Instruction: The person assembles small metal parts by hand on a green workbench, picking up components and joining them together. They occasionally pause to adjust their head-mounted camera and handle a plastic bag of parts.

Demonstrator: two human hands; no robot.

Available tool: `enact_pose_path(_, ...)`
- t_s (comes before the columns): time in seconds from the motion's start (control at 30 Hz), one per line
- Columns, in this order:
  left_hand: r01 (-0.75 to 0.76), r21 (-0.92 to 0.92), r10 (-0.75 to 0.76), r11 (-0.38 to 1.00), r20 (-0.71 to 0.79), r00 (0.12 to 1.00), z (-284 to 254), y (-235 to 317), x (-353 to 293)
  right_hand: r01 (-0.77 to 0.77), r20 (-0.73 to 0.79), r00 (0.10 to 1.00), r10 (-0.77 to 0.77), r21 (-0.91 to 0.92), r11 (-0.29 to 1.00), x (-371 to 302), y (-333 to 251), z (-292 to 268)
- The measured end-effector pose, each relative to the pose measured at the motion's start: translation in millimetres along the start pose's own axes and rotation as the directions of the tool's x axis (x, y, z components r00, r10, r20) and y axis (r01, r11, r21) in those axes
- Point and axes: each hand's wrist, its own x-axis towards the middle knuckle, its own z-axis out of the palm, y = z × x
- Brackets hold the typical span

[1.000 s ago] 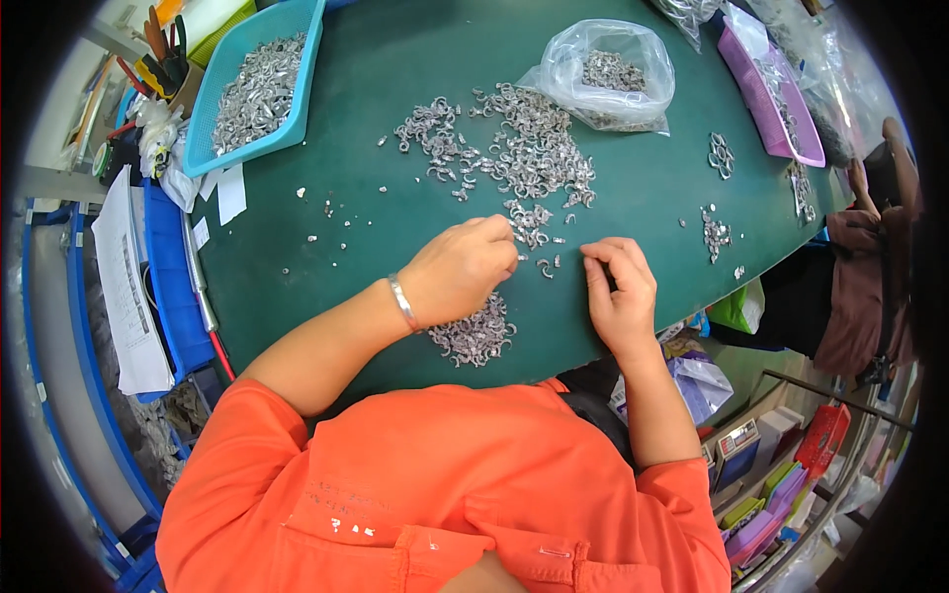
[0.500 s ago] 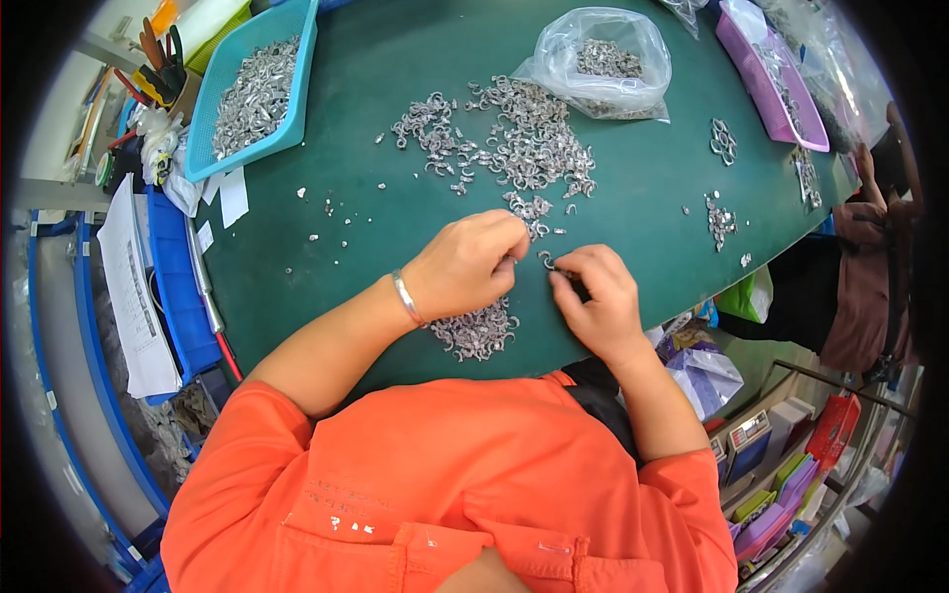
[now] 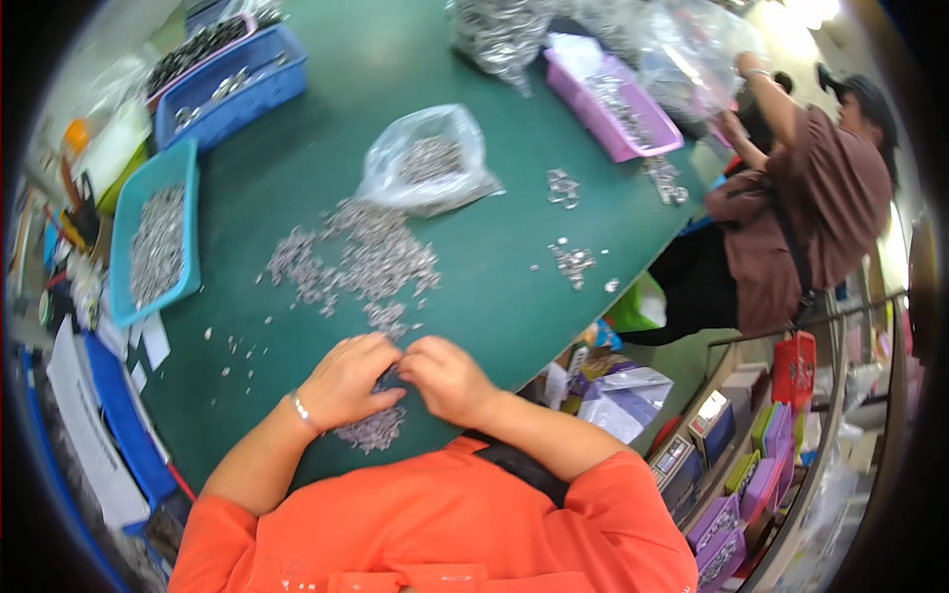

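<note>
Meeting at the fingertips, the left hand (image 3: pixel 351 381) and the right hand (image 3: pixel 447 381) share a spot above the green table (image 3: pixel 494 326), close to the person's body. From my remote post I read that closeness as suiting such tiny work: each can steady what the other handles. The fingers of both are curled inward, but I cannot tell whether they pinch a piece, since knuckles hide the gap.

The near heap of metal pieces (image 3: pixel 373 432) lies just beside the left hand, on its near side, probably for easy reach. Beyond the hands sits a small cluster (image 3: pixel 388 316), then the larger far heap (image 3: pixel 386 262), with a clear bag (image 3: pixel 395 183) farther off and a turquoise basket (image 3: pixel 195 287) to the left.

I see the pieces as small, silvery-grey and jumbled; single outlines blur on my feed.
</note>
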Motion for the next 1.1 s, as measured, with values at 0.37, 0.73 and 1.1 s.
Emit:
enact_pose_path(0.37, -0.019, 0.003, 0.019, 1.0, -0.092, 0.996, 2, 0, -6, 0.005, 0.002, 1.0, -0.006, 0.06, 0.998, -5, -1, -6)
enact_pose_path(0.73, 0.179, -0.169, -0.194, 0.969, -0.081, 0.978, 3, 3, -10, -0.008, 0.037, 0.999, 0.0, 0.201, 0.98, -2, 9, -1)
enact_pose_path(1.1, -0.042, -0.03, 0.044, 0.999, 0.066, 0.997, -4, -1, -11, 0.088, -0.103, 0.99, -0.096, -0.084, 0.993, 0, 11, -11)
